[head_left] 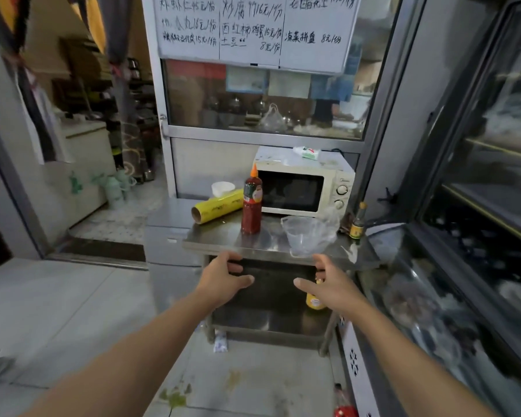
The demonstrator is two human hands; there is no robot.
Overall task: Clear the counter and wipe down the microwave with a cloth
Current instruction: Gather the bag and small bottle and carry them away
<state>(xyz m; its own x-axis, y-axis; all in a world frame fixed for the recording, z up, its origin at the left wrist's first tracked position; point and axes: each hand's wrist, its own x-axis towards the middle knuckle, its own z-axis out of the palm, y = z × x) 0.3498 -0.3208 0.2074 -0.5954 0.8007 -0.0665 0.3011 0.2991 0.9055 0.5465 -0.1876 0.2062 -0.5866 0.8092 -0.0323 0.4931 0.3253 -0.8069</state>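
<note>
Left hand point(223, 278), right hand point(328, 281) empty, near counter point(253, 246) front edge.

Cream microwave point(303, 182) at the back of a steel counter point(223, 236)
Door closed; red sauce bottle point(251, 203) upright before it.

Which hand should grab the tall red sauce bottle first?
Probably the left hand. It reaches toward the counter edge almost straight below the red sauce bottle. The right hand is further right, under the clear plastic bag. Both hands are empty and open.
</note>
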